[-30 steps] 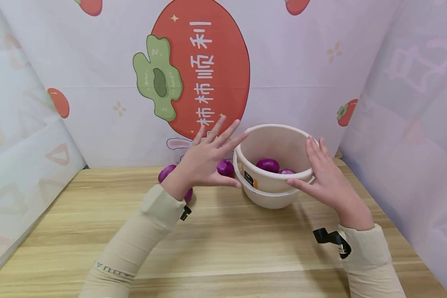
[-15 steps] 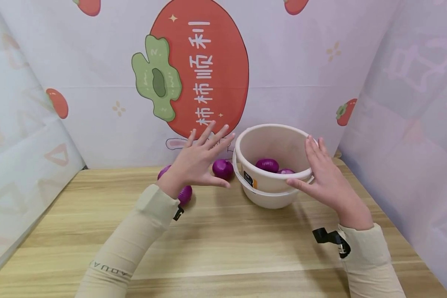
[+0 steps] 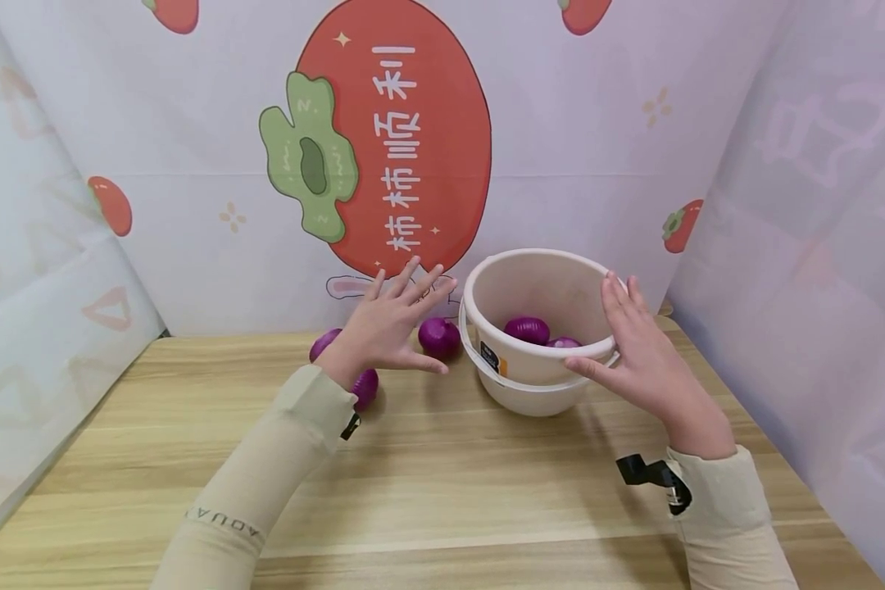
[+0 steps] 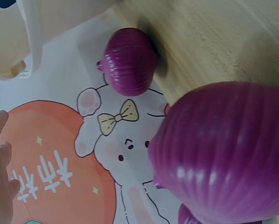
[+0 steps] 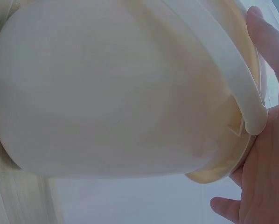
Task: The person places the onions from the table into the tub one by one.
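Observation:
A white bucket (image 3: 540, 393) with a handle stands at the table's back right, and two purple onions (image 3: 528, 330) lie inside it. Fingers straight, my right hand (image 3: 637, 360) rests against the bucket's right rim; the right wrist view shows the palm beside the handle's hinge (image 5: 256, 119). My left hand (image 3: 383, 328) is spread wide and holds nothing, over the table left of the bucket. Around it lie three more onions: one near the bucket (image 3: 439, 338), one by the wrist (image 3: 365, 388), one partly hidden behind the hand (image 3: 324, 342). A large onion (image 4: 223, 149) fills the left wrist view's right side.
The wooden table (image 3: 442, 492) reaches back to a white cloth (image 3: 560, 164) printed with a big red persimmon and a rabbit. More printed cloth (image 3: 804, 246) walls the right side, and another sheet (image 3: 37, 328) the left.
My left hand has drawn left and slightly down, away from the bucket's rim, uncovering more of the onion beside the bucket. The right hand stays at the rim.

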